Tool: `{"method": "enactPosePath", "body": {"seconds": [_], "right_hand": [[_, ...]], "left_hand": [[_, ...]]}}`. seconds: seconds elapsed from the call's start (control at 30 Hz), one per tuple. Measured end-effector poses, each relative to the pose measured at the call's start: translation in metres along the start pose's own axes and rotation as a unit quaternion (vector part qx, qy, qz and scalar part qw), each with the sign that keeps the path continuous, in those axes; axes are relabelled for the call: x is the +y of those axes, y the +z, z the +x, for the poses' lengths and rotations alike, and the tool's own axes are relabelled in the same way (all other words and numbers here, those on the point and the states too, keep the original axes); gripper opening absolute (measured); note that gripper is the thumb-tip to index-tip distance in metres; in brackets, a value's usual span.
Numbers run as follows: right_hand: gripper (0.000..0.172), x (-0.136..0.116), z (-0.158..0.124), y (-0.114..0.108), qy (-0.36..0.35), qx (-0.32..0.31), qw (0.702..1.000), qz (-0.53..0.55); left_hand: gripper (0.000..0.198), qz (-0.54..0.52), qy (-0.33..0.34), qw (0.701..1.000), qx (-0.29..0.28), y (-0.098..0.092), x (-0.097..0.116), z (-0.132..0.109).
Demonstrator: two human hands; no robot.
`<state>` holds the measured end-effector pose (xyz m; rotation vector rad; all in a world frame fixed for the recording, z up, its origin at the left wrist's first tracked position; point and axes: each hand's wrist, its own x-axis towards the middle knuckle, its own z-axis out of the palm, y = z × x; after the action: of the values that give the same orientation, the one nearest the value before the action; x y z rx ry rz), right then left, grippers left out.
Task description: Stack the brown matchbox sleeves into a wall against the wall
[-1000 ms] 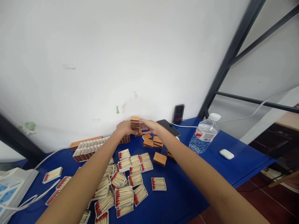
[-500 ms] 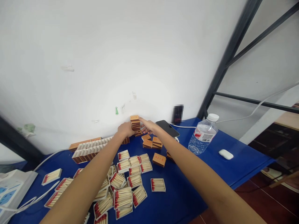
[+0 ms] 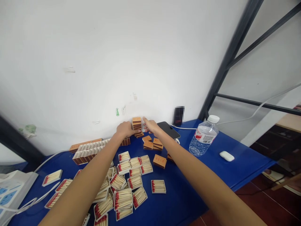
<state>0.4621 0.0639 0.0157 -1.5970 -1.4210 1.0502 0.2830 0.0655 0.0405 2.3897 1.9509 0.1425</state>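
A stack of orange matchboxes (image 3: pixel 136 119) with dark brown sides stands against the wall at the back of the blue table. My left hand (image 3: pixel 125 129) wraps it from the left, thumb across the front near its lower part, the other fingers partly hidden behind. Just right of the stack, a small gap away, my right hand (image 3: pixel 150 126) is open with fingers apart and holds nothing. Closer to me lie several loose matchboxes (image 3: pixel 160 161). Many open trays of red-tipped matches (image 3: pixel 123 199) spread across the front and left of the table.
Rows of matchbox sleeves and white trays (image 3: pixel 88 151) line the wall at left. A black phone (image 3: pixel 168 129) lies behind my right wrist. A water bottle (image 3: pixel 204 136) and a white earbud case (image 3: pixel 227 156) are at right, a power strip (image 3: pixel 16 191) at left.
My right hand has drawn off the stack slightly to the right, its fingers spreading. My left hand stays at the stack, its thumb now showing across the front.
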Motion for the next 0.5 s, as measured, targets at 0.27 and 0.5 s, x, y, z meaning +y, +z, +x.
{"method": "enactPosePath", "body": {"seconds": [0.27,0.5], "right_hand": [[0.016,0.012,-0.007,0.001,-0.04,-0.015,0.957,-0.286],[0.028,0.01,-0.01,0.019,-0.065,-0.044,0.923,-0.377]], "left_hand": [[0.077,0.006,-0.003,1.0,-0.01,0.0,0.001,-0.002],[0.058,0.011,0.022,0.999,-0.046,0.012,0.001,0.0]]}}
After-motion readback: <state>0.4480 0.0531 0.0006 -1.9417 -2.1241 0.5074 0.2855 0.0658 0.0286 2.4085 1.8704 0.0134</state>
